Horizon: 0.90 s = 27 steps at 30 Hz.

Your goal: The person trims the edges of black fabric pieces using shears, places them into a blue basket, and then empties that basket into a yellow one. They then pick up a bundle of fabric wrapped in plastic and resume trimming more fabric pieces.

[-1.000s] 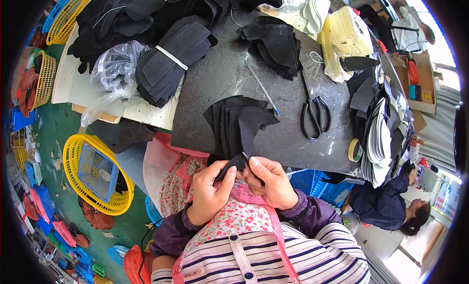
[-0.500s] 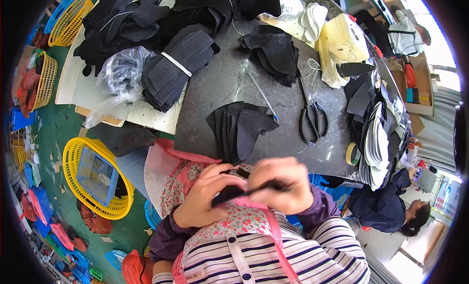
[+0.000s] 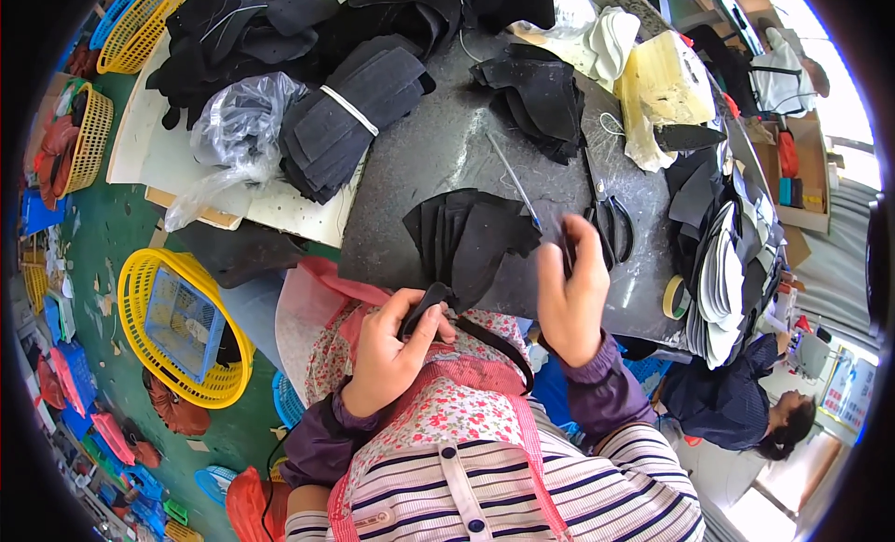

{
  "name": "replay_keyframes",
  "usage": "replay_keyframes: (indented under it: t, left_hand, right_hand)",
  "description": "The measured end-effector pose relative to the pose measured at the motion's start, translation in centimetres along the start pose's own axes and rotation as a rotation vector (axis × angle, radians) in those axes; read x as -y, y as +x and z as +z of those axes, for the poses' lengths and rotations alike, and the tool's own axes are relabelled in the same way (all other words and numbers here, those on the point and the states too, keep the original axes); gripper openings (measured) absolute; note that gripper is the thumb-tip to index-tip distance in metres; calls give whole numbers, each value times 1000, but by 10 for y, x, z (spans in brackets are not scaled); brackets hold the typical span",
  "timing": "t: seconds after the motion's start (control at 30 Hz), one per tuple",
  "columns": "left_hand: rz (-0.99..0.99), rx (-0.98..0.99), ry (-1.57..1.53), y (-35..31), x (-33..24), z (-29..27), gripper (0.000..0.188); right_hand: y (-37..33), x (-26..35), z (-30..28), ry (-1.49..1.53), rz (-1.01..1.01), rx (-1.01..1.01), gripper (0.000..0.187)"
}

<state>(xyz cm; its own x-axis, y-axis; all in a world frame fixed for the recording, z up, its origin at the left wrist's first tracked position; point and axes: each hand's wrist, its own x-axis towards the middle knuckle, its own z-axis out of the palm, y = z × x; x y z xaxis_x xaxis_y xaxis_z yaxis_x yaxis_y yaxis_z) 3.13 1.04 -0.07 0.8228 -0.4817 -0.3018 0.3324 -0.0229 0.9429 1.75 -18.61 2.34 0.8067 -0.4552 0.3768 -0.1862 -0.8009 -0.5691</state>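
Low over my apron, my left hand (image 3: 396,346) is closed around a curved black piece (image 3: 425,309) of sheet material. From beside that hand a thin black strip (image 3: 499,344) loops down to the right across the apron. My right hand (image 3: 573,300) is raised over the table's near edge, just left of the black-handled scissors (image 3: 611,227). A dark blurred bit shows between its thumb and fingers, too smeared to name. Between the hands and beyond them, a fanned stack of black cut pieces (image 3: 466,244) lies on the dark tabletop (image 3: 401,169). A pen (image 3: 513,178) rests behind the stack.
A banded bundle of black pieces (image 3: 350,123) and a clear plastic bag (image 3: 242,123) lie at the left. Further right are a yellowish block (image 3: 667,85), a tape roll (image 3: 675,297) and white cut pieces (image 3: 720,262). A yellow basket (image 3: 238,379) stands on the floor.
My hands were together over the apron with a black piece between them. The right has moved away, up and right toward the scissors. The left keeps a black piece.
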Motion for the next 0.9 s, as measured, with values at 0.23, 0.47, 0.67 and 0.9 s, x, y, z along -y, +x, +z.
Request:
replay_keyframes:
  t: [0.23,0.47,0.67,0.9]
  left_hand:
    - [-1,7,19,-3,-6,5,14]
    - [-44,52,-26,-7,-2,5,13]
    - [-183,21,-208,-7,5,7,15]
    - [-183,90,-209,-7,1,9,16]
  right_hand:
    - [-31,14,-36,763,688,1082,32]
    - [-45,22,-27,859,774,1012,33]
    - [-47,22,-31,826,787,1010,34]
    - [-48,23,-29,889,815,985,34]
